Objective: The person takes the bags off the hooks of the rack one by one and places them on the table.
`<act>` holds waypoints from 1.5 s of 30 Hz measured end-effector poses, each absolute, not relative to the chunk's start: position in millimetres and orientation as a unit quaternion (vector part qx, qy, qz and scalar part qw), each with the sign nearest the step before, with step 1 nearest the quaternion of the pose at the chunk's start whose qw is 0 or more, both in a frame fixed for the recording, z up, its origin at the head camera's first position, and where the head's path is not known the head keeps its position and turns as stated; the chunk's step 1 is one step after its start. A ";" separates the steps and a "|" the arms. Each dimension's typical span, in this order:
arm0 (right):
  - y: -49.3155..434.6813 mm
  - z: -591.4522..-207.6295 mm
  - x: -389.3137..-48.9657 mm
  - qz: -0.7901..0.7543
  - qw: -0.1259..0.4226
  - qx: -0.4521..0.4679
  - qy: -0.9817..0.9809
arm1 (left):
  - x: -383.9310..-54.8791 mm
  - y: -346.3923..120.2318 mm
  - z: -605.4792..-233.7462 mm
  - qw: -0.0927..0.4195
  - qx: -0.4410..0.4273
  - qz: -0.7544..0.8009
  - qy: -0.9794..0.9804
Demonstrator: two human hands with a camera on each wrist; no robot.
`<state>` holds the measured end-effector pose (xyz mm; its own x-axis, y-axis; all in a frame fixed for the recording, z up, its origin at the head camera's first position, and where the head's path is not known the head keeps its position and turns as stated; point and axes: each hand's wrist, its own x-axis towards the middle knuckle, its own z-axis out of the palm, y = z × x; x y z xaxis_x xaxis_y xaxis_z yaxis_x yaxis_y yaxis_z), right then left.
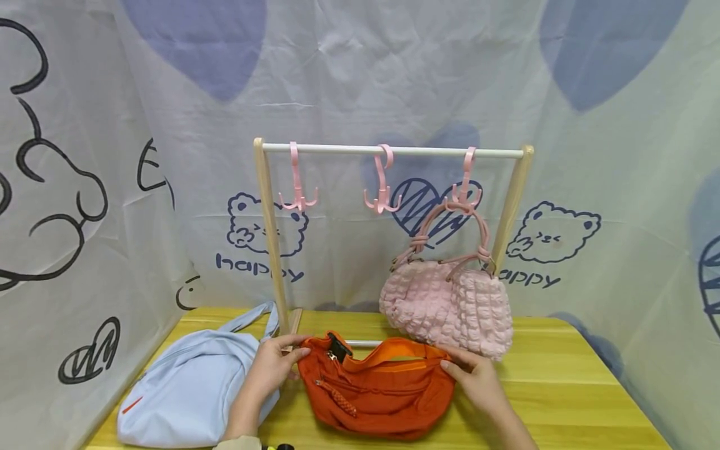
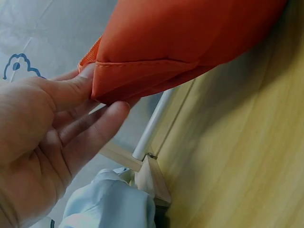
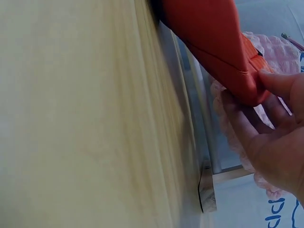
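Observation:
An orange-red waist bag (image 1: 382,400) with a zip pocket, a braided zip pull and a black buckle is held at both top ends above the wooden table. My left hand (image 1: 275,365) pinches its left corner between thumb and fingers, as the left wrist view shows on the bag (image 2: 180,42). At the opposite corner, my right hand (image 1: 475,378) pinches the bag (image 3: 213,42) the same way. Behind it, a pink puffy handbag (image 1: 450,300) hangs by its handles from the right pink hook (image 1: 465,187).
A light blue bag (image 1: 191,387) lies on the table (image 1: 568,387) at the left, beside my left forearm. A wood-framed rack with a white rail (image 1: 337,149) stands behind. The left hook (image 1: 297,187) and middle hook (image 1: 383,187) carry no bag.

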<state>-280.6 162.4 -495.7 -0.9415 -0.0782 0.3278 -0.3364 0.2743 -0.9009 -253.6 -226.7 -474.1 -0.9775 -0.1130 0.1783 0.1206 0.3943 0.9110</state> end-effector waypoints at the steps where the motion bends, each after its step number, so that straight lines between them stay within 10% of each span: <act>1: 163.3 -495.4 -280.8 0.581 0.102 0.129 -0.797 | -254.2 -226.7 -475.2 0.104 -0.004 -0.549 -0.830; 16: 170.0 -502.1 -287.4 0.579 0.001 0.130 -0.805 | -253.8 -229.9 -487.8 0.126 -0.023 -0.429 -0.894; 45: 167.9 -503.4 -286.0 0.550 -0.020 0.112 -0.827 | -250.8 -226.2 -488.3 0.075 0.015 -0.457 -0.886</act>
<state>-286.0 167.9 -503.4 -0.9740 -0.2079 0.0899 -0.1634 0.3699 -0.9146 -250.8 -226.2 -488.3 -0.9883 -0.0951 0.1194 0.0420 0.5823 0.8119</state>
